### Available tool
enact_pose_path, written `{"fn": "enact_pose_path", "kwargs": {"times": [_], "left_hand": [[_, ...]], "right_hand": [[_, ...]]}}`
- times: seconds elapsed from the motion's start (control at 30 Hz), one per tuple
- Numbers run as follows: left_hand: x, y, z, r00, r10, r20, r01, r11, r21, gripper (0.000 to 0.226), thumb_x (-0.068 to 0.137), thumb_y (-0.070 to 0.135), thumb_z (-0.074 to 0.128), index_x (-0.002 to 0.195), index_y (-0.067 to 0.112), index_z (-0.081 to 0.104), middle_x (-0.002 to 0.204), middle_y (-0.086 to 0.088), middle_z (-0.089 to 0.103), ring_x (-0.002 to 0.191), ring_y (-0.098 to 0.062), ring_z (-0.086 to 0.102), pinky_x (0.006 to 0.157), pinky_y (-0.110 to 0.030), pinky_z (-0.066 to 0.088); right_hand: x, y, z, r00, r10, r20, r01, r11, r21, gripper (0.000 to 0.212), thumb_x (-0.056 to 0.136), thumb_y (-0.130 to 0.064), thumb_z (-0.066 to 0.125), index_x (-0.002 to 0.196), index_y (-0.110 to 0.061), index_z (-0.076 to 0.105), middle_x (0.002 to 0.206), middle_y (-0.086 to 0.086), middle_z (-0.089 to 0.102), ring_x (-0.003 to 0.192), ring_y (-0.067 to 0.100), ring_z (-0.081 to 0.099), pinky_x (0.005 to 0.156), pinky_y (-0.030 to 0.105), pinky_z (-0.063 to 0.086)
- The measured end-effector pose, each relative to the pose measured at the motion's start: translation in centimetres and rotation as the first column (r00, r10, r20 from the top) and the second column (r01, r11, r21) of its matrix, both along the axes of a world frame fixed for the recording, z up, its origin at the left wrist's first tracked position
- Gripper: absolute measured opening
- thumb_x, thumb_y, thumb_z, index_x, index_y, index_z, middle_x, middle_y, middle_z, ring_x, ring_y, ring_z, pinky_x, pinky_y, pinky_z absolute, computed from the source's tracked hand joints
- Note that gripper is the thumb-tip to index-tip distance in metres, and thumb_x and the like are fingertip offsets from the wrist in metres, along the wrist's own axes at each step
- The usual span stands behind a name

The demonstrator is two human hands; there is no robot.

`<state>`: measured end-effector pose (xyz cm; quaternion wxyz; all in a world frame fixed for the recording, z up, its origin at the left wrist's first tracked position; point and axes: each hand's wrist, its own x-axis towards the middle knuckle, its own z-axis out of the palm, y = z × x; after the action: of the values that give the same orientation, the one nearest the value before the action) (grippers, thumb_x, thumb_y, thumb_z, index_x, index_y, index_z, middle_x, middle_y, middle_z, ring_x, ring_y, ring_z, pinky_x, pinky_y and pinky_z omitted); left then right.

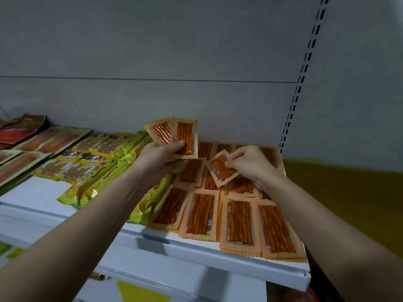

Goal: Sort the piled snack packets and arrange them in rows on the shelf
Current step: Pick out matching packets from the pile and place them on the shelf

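Mid-gathering, I judge: my left hand [161, 156] grips two packets [174, 135]; my right hand [248, 161] pinches another [221, 167] just beside. Next, join it to the left's.

We see a dim, flat-lit scene with a cool grey cast and no clear light source. Glare glints off the packets [174, 136] just above the left hand's fingers [174, 147], and soft shadow lies below both hands. Edges bow outward and the far-left packets look soft.
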<state>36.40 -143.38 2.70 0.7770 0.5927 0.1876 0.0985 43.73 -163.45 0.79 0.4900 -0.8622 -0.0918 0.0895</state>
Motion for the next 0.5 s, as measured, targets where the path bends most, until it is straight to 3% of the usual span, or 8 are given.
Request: {"fn": "enact_pose_path", "kwargs": {"times": [0.17, 0.3, 0.4, 0.5], "left_hand": [[-0.2, 0.9, -0.6, 0.999, -0.031, -0.006, 0.031, 0.999, -0.036, 0.015, 0.090, 0.003, 0.069, 0.104, 0.002, 0.065, 0.084, -0.011, 0.076, 0.075, -0.019, 0.075, 0.063, -0.028, 0.063], [-0.4, 0.1, -0.6, 0.999, -0.039, -0.026, 0.037, 0.997, -0.062, 0.009, 0.089, 0.002, 0.069, 0.098, 0.002, 0.067, 0.080, -0.010, 0.076, 0.072, -0.017, 0.075, 0.057, -0.025, 0.060], [-0.5, -1.0, -0.3, 0.997, -0.066, -0.032, 0.063, 0.996, -0.064, 0.005, 0.090, 0.002, 0.069, 0.094, 0.003, 0.067, 0.079, -0.009, 0.076, 0.070, -0.016, 0.075, 0.058, -0.025, 0.061], [-0.7, -2.4, 0.1, 0.996, -0.087, -0.035, 0.086, 0.996, -0.036, 0.006, 0.089, 0.002, 0.070, 0.094, 0.003, 0.068, 0.078, -0.009, 0.075, 0.069, -0.015, 0.074, 0.054, -0.024, 0.059]], "right_hand": [[-0.5, 1.8, -0.6, 0.986, 0.118, 0.114, -0.066, 0.922, -0.382, 0.019, 0.084, -0.028, 0.077, 0.081, -0.011, 0.071, 0.076, 0.001, 0.071, 0.067, 0.013, 0.067, 0.071, 0.036, 0.059], [-0.6, 2.6, -1.1, 0.961, 0.206, 0.185, -0.065, 0.819, -0.570, 0.028, 0.084, -0.042, 0.074, 0.073, -0.018, 0.066, 0.068, -0.001, 0.069, 0.067, 0.016, 0.067, 0.069, 0.038, 0.058], [-0.9, 2.2, -0.3, 0.956, 0.168, 0.239, -0.044, 0.892, -0.449, 0.022, 0.095, -0.040, 0.060, 0.085, -0.021, 0.066, 0.078, -0.002, 0.069, 0.071, 0.015, 0.066, 0.074, 0.040, 0.058], [-1.2, 1.0, 1.8, 0.971, 0.079, 0.225, -0.051, 0.990, -0.131, 0.025, 0.101, -0.039, 0.051, 0.103, -0.017, 0.063, 0.083, 0.001, 0.068, 0.071, 0.015, 0.065, 0.073, 0.040, 0.056]]}}
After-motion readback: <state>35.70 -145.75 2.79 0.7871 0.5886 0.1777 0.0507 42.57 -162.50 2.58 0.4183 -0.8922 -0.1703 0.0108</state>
